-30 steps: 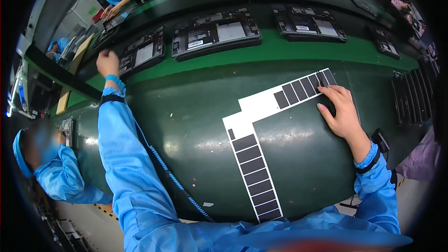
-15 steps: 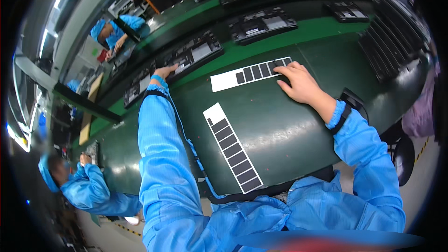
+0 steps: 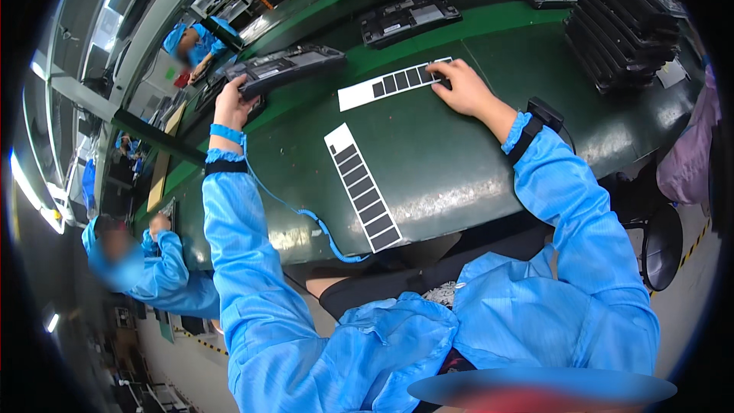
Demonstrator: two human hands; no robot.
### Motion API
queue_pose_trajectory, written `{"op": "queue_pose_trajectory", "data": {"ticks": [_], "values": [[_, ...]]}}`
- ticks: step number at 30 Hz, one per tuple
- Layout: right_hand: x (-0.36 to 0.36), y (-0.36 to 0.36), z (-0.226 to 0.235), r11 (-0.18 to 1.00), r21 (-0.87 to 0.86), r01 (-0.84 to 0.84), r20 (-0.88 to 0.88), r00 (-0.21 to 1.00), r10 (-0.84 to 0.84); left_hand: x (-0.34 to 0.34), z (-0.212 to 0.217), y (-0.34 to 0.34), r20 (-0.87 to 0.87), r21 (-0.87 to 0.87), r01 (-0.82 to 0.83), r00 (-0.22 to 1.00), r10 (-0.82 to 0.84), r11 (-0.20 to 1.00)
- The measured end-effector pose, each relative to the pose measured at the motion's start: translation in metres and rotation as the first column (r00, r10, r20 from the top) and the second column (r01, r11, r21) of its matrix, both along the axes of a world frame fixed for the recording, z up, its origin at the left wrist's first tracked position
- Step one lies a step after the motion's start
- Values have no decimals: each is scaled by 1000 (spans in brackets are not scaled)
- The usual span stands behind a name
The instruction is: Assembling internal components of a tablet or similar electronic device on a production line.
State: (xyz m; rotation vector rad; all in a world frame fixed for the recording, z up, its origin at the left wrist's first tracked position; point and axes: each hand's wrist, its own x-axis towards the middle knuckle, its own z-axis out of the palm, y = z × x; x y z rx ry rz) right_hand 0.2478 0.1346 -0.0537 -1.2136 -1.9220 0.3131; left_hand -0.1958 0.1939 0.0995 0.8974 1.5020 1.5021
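"What's the biggest thing there?"

"The dark green tabletop, stretching out below the left hand and the right hand. Well to the right of the right hand stands a tall stack of flat black devices."

"And the piece being handled?"

"A flat black rectangular device with its inner parts exposed. The left hand is clamped on its left end. It sits tilted, its long axis running from that hand rightward and slightly away. Another open black device lies beyond the right hand and to its left."

"The right hand?"

"Its fingertips rest at the right end of a long white strip with black rectangles; I can't tell whether they pinch anything. The strip points leftward from them. A second white strip, also with black rectangles, lies back from both hands and between them, its long axis running away from them."

"Any writing?"

"A small white label on that farther device, its print too small to read."
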Motion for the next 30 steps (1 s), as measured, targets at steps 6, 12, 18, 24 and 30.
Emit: {"op": "queue_pose_trajectory", "data": {"ticks": [6,12,18,24,30], "values": [[9,25,1,978,-128,-166,-681,731,35,72,17,-119,241,172,175,947,-214,969],[8,-61,77,568,-393,-724,-920,305,-248,135,-55,-193,119,47,408,904,-411,912],[59,-111,42,771,-500,-394,-815,515,-265,144,-126,-201,-870,3,552,413,-270,834],[76,-129,15,956,-237,171,-73,978,-193,128,-120,-193,-902,-424,382,-98,-420,821],[44,-74,70,947,-214,-241,-520,849,98,127,-93,-114,-891,-227,663,154,-426,713]]}}
